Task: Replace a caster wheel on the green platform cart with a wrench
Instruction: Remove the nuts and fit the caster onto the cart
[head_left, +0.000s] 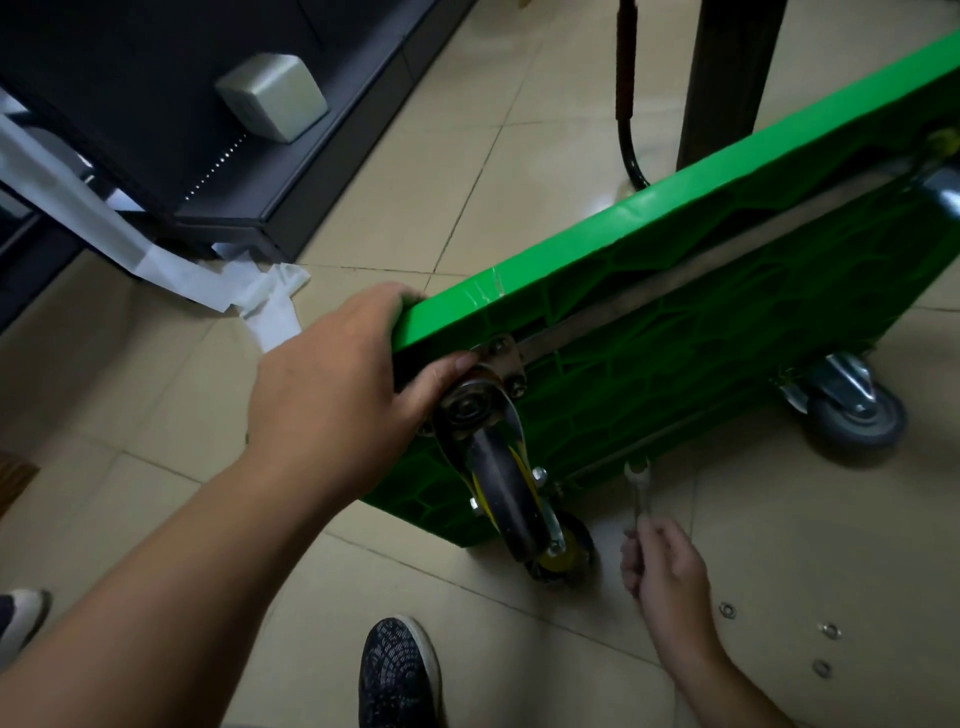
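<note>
The right grip (670, 577) is curling round the wrench (640, 488), whose open head is pointing to 12 o'clock at the lower edge of the tipped green cart (675, 332). At its 10 o'clock the caster wheel (506, 493) is sticking out; the left grip (337, 384) is clasping the cart corner just above it
</note>
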